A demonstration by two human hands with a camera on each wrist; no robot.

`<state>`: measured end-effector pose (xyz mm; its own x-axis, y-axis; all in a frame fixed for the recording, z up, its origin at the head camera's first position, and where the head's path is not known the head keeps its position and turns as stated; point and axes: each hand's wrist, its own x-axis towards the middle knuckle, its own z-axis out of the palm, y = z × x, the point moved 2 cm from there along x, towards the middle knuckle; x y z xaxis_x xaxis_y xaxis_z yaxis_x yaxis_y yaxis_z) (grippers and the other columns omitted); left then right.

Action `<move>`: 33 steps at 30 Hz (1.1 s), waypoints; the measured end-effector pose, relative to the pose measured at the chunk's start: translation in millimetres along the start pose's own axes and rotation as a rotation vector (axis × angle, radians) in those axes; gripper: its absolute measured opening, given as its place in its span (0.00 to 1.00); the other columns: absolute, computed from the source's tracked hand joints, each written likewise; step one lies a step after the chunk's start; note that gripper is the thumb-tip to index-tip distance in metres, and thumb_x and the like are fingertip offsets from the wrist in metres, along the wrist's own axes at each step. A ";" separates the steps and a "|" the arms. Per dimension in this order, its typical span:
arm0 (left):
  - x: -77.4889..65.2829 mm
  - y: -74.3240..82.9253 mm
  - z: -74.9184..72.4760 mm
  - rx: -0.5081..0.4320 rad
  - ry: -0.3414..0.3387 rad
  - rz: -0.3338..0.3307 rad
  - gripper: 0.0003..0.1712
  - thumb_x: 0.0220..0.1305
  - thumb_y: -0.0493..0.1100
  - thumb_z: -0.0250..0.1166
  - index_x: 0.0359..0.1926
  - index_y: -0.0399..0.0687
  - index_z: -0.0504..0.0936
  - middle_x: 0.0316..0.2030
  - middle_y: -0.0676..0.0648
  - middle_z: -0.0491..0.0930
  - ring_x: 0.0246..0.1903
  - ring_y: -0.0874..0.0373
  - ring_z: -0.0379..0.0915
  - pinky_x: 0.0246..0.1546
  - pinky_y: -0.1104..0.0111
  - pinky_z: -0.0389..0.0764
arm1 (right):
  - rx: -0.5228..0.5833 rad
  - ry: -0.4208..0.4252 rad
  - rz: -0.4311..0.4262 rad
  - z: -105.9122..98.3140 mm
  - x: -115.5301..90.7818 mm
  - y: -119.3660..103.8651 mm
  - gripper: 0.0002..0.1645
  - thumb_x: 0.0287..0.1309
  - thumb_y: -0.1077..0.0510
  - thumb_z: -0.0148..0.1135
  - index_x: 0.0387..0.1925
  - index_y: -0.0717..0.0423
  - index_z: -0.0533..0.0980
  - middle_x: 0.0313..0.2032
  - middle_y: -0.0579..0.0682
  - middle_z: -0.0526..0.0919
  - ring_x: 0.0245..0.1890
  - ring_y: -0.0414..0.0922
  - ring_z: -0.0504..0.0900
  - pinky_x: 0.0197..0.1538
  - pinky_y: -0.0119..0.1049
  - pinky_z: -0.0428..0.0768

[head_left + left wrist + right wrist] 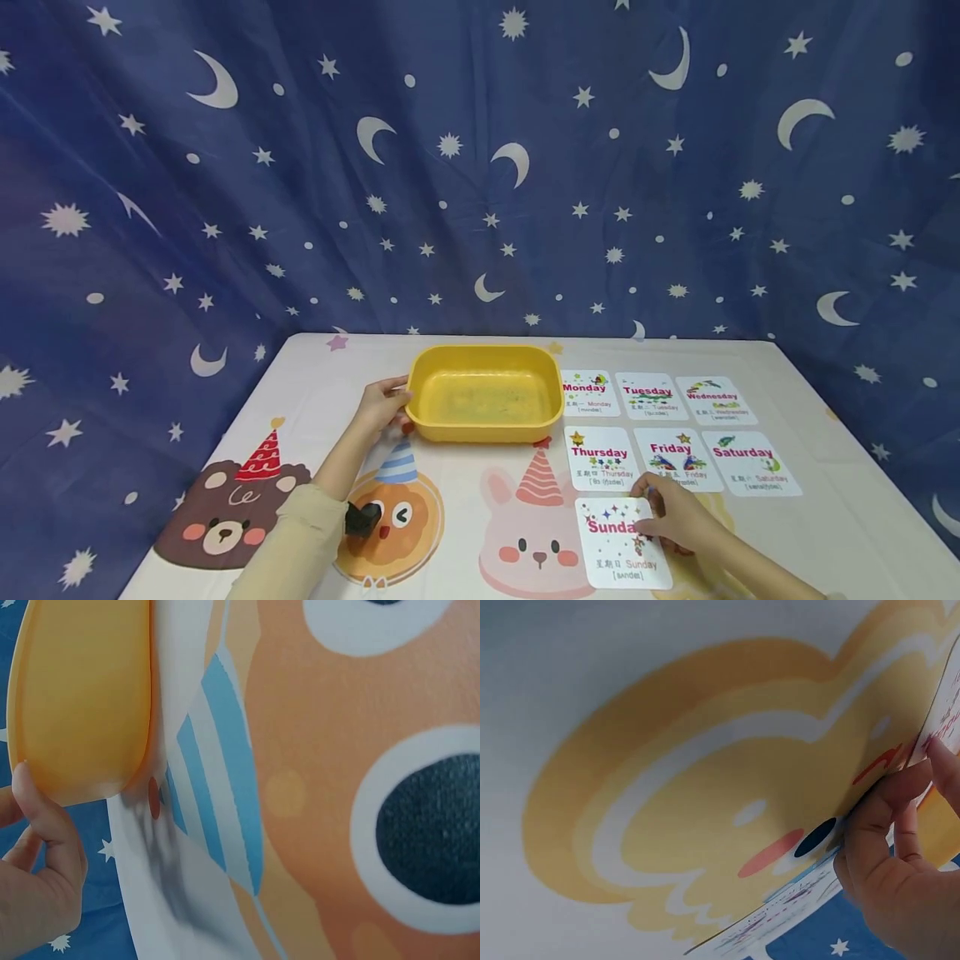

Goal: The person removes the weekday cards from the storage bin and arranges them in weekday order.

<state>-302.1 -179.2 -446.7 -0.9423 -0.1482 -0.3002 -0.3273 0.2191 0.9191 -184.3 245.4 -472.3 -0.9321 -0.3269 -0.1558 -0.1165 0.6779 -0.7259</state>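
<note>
A yellow plastic basin (486,433) stands toward the back middle of the table. My left hand (384,404) pinches its left rim, and in the left wrist view the thumb (45,814) lies against the basin's outer wall (82,705). Near the front right, my right hand (675,515) pinches the right edge of a white "Sunday" card (618,554). The right wrist view shows that hand (892,862) with thumb and fingers meeting at the card's edge. Just behind this card lie the "Thursday" card (601,479) and the "Friday" card (667,460).
The "Monday" card (588,402), "Tuesday" card (651,398) and "Wednesday" card (717,400) form the back row beside the basin. A "Saturday" card (752,467) lies at the right of the second row. Behind the cartoon-printed tablecloth (457,533) hangs a blue starry curtain (450,208).
</note>
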 end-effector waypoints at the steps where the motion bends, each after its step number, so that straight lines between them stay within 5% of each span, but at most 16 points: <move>1: 0.2 -0.6 0.0 0.000 0.000 -0.002 0.26 0.65 0.35 0.56 0.64 0.38 0.68 0.52 0.34 0.73 0.15 0.68 0.69 0.18 0.79 0.77 | 0.000 -0.001 -0.003 0.3 0.4 0.3 0.21 0.44 0.65 0.70 0.39 0.61 0.70 0.22 0.48 0.66 0.12 0.35 0.66 0.13 0.21 0.66; 20: 0.4 2.5 -1.1 0.026 -0.016 0.002 0.25 0.65 0.35 0.56 0.63 0.38 0.68 0.46 0.38 0.73 0.16 0.66 0.70 0.21 0.76 0.80 | 0.112 -0.143 -0.174 -6.0 5.9 4.5 0.17 0.54 0.61 0.64 0.39 0.64 0.66 0.26 0.50 0.67 0.15 0.31 0.69 0.17 0.22 0.70; 29: -4.4 3.6 -3.1 0.036 -0.036 0.004 0.26 0.65 0.35 0.55 0.64 0.37 0.67 0.44 0.39 0.73 0.16 0.66 0.69 0.18 0.78 0.78 | 0.323 -0.201 -0.067 -8.7 1.5 9.7 0.18 0.61 0.61 0.57 0.45 0.67 0.62 0.30 0.49 0.62 0.16 0.35 0.71 0.19 0.26 0.77; 33: -4.9 3.7 -1.9 0.020 -0.056 0.031 0.26 0.65 0.34 0.55 0.64 0.36 0.66 0.45 0.35 0.74 0.16 0.67 0.71 0.19 0.78 0.80 | 0.283 -0.195 -0.095 -13.9 0.0 6.0 0.16 0.63 0.60 0.56 0.44 0.66 0.63 0.28 0.48 0.64 0.16 0.34 0.71 0.17 0.24 0.74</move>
<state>-298.6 -179.5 -441.4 -0.9541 -0.0873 -0.2863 -0.2992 0.2424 0.9229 -189.8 258.6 -467.3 -0.8357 -0.5175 -0.1836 -0.0744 0.4379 -0.8959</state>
